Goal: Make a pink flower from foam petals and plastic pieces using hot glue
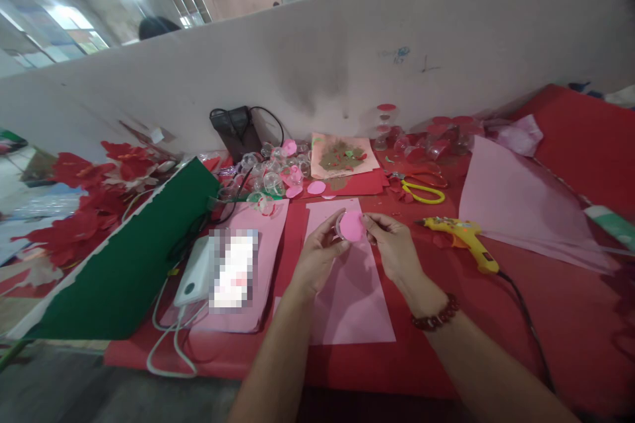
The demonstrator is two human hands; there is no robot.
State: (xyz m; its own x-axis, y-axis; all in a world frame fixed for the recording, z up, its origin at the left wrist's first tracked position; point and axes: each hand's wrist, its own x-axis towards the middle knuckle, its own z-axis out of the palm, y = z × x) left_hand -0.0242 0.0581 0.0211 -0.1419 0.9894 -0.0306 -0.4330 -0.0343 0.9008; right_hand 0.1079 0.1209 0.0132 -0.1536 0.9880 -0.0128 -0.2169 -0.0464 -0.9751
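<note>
My left hand (319,253) is closed around a small clear plastic cup (339,225), of which only a sliver of rim shows. A round pink paper disc (352,227) covers the cup's mouth, facing me. The thumb and fingers of my right hand (391,242) pinch the disc's right edge. Whether the disc is stuck to the cup or only rests against it, I cannot tell. Both hands are above a pink paper sheet (350,304) on the red table cover. To the right of my right hand lies a yellow hot glue gun (461,234), its nozzle pointing left.
Several clear cups (272,182) and a loose pink disc (316,188) are behind my hands. Yellow-handled scissors (424,193) lie right of a glitter-strewn sheet (342,154). At left are a white power bank (193,274) with cables, a blurred-out screen and a green board (139,264).
</note>
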